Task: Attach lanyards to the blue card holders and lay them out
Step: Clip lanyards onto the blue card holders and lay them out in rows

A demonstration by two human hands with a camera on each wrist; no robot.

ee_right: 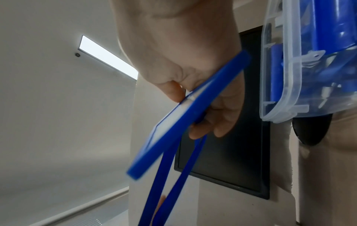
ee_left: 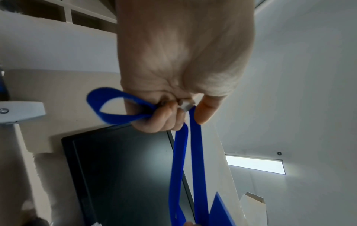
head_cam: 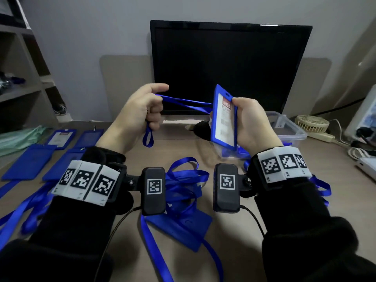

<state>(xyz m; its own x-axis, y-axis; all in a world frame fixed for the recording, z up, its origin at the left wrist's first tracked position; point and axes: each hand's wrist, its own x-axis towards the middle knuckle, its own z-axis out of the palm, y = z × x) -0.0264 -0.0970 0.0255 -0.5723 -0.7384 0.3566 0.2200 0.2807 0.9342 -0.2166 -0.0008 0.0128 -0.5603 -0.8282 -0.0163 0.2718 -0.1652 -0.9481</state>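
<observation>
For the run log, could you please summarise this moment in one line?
left hand: grips lanyard | right hand: holds card holder | attached: cannot tell

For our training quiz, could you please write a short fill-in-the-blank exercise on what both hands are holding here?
1. The right hand holds a blue card holder ____ the desk.
2. The left hand grips a blue ____.
3. Behind both hands stands a dark ____.

Missing words: above; lanyard; monitor

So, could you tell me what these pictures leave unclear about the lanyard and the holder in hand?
- Lanyard clip: head view, hidden in the curled left hand; left wrist view shows only a pale sliver.
- Lanyard's far end: head view, behind the card holder.
- Holder's slot: right wrist view, blurred.
</observation>
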